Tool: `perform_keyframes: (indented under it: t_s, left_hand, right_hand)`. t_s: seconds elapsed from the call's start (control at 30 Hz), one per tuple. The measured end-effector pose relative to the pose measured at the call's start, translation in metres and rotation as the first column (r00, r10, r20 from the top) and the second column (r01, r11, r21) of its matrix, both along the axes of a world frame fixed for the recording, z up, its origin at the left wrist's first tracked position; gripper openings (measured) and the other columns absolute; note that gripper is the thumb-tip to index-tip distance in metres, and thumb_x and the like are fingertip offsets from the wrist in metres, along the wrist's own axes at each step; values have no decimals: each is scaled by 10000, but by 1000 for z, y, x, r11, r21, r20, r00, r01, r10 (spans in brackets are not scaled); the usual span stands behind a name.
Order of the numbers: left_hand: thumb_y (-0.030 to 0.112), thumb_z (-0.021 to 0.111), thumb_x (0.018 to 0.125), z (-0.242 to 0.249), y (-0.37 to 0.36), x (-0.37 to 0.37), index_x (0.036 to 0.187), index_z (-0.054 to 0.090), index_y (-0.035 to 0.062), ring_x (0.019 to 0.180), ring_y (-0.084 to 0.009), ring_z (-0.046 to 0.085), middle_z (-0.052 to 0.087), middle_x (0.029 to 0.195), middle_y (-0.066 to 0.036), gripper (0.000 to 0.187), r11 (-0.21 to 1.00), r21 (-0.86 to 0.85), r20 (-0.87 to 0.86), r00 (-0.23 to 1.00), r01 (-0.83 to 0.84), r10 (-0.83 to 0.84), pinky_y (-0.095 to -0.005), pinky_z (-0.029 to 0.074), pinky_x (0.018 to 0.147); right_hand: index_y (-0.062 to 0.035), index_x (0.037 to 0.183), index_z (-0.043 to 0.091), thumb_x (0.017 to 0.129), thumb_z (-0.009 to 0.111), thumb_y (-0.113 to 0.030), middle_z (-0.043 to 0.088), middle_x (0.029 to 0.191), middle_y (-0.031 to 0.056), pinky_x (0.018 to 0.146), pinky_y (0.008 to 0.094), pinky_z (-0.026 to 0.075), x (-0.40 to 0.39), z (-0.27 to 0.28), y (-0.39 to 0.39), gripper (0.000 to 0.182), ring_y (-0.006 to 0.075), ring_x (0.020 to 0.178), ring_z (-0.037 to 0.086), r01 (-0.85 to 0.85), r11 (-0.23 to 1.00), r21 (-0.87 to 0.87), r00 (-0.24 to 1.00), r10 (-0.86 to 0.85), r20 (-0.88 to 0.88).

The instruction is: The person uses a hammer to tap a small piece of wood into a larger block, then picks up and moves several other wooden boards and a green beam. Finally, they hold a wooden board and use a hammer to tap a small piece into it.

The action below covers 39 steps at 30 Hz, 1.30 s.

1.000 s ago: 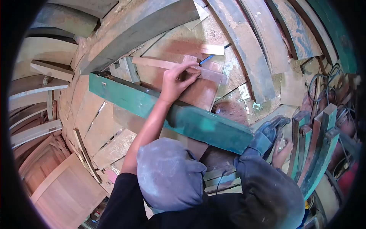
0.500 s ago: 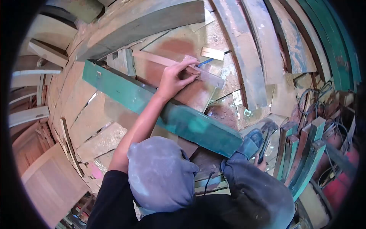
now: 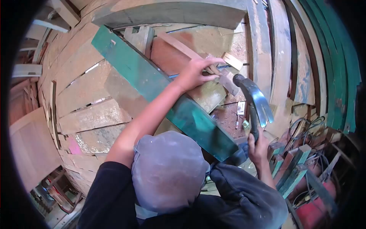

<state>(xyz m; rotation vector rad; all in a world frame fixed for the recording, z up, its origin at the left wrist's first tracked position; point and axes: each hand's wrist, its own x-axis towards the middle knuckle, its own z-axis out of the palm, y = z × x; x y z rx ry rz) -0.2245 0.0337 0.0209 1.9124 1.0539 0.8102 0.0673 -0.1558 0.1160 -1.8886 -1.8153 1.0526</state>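
My left hand [image 3: 196, 74] reaches across a green-painted beam [image 3: 167, 99]. Its thumb and index finger straddle a narrow wooden strip [image 3: 177, 45], and the curled fingers partly hide where they grip it. Past the fingertips the strip ends in a flat, paler end [image 3: 229, 84]. In my right hand [image 3: 259, 147] is a claw hammer [image 3: 259, 101], raised by its dark handle, its metal head up and right of the strip's end. Beneath the strip lies a broad reddish-brown board [image 3: 167, 57]. A small pale wood block [image 3: 232, 61] is beyond my left fingertips.
A thick curved timber [image 3: 171, 15] lies at the back, with long planks [image 3: 261, 49] on the right. Upright green-edged offcuts [image 3: 295, 171] and coiled cables [image 3: 307, 128] are at the lower right. Rounded grey cloth [image 3: 171, 171] fills the near middle.
My right hand has lifted the hammer from low beside the foot to near the strip's end. My left thumb and index finger have spread apart. The view has shifted.
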Motion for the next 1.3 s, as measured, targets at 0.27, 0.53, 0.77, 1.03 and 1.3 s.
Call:
perform_keyframes:
  t_s: [0.27,0.53,0.77,1.03,1.3]
  left_hand:
    - [139,785,768,0,1,-2,1298,615,222,915,-305,682,736,975,-77,562,999,-11,75,997,33,-32,-418,539,853]
    - [99,779,757,4,2,0,1319,604,224,867,-305,688,746,914,-56,602,1000,26,31,999,15,-16,-405,547,835]
    - [72,769,749,3,3,1,1347,585,226,837,-286,703,749,914,-71,644,999,37,2,1000,25,-25,-401,556,823]
    - [95,787,735,4,2,0,1364,566,206,874,-282,689,744,904,-60,676,1000,-10,24,1000,13,-13,-396,546,819]
    - [66,794,754,0,2,1,1367,569,156,841,-239,712,743,903,-68,659,996,-78,129,991,51,-41,-365,576,804]
  right_hand:
    - [-11,1126,543,996,554,-147,548,655,178,555,441,452,-21,-12,3,188,365,568,602,-44,996,74,997,49,-59]
    - [-37,1108,557,972,582,-114,620,711,179,558,430,479,-32,-2,13,158,377,606,631,-67,992,107,997,69,-23]
    - [-6,1062,541,986,526,-87,529,657,170,547,418,433,-34,-23,13,112,318,548,558,-53,999,10,998,53,31]
    - [-14,1036,517,974,572,-112,559,682,222,532,467,431,-38,-23,19,129,422,602,589,-55,996,-64,998,57,31]
    - [5,1099,551,965,600,-145,599,704,156,540,407,474,-21,-32,1,207,322,574,620,-119,955,271,990,94,103]
